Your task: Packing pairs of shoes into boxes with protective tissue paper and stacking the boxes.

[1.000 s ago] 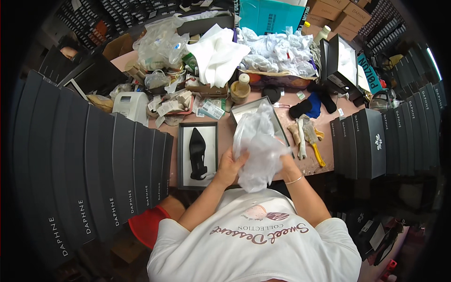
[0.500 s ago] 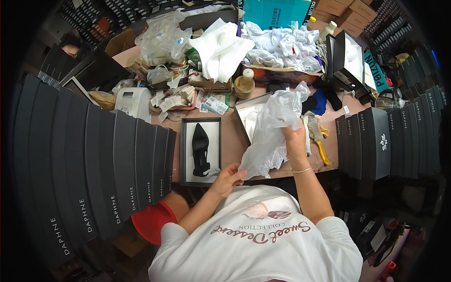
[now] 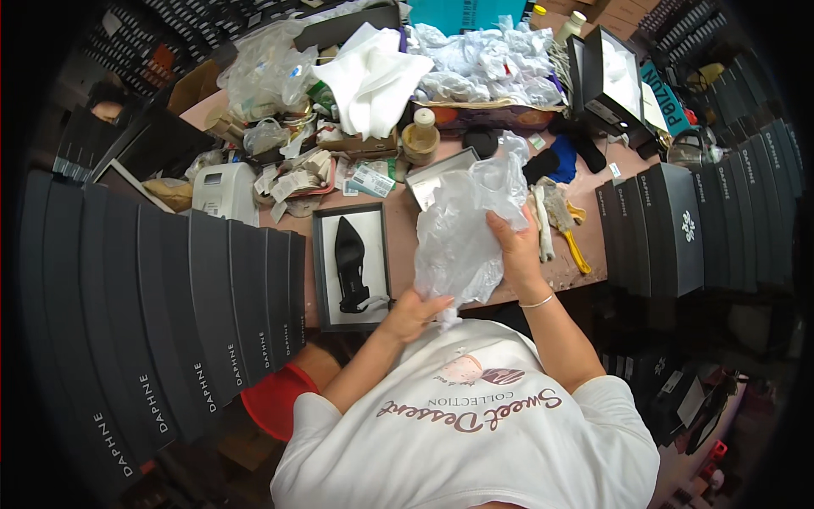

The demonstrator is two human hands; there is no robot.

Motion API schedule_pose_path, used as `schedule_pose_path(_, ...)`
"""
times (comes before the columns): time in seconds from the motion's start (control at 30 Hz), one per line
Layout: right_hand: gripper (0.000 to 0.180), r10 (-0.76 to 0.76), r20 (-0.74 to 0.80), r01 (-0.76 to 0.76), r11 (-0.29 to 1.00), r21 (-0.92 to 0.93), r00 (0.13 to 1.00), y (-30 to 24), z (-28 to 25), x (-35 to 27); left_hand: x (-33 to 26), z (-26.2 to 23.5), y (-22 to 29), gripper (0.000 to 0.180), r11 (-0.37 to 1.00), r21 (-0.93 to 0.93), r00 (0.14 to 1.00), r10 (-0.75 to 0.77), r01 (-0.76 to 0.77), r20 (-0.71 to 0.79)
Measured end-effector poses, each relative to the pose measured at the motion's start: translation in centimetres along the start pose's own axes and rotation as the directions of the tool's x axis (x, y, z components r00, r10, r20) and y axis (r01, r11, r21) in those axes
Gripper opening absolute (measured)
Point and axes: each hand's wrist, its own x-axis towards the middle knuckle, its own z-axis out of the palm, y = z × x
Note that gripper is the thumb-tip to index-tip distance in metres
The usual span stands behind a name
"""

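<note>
**Floppy bag, two-hand job**

Cluttered pink worktable (image 3: 398,246), black boxes all around. My right hand (image 3: 515,248) pinches the clear plastic bag (image 3: 462,233) at its side, my left hand (image 3: 415,312) grips the bottom. Feels weightless, slippery, crinkly; edges are probably the best hold.

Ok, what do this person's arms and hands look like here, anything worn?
Both forearms are bare. The left hand wears no glove or ring that shows. The right hand is also ungloved, with a thin bracelet at the wrist. Short white sleeves of a printed T-shirt cover the upper arms.
</note>
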Motion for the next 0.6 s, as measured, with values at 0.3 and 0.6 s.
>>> schedule_pose_path(0.3,0.042,0.232,0.131,-0.242,0.968,0.069,0.964,-2.6,1.0,-0.3,0.3,-5.2,2.8,0.084,0.992,-0.085,0.965,0.11,-0.092,0.24)
schedule_pose_path(0.6,0.03,0.183,0.265,-0.087,0.938,-0.336,0.947,-1.1,-0.6,-0.8,4.3,1.2,4.3,0.065,0.942,-0.217,0.884,0.319,-0.257,0.342)
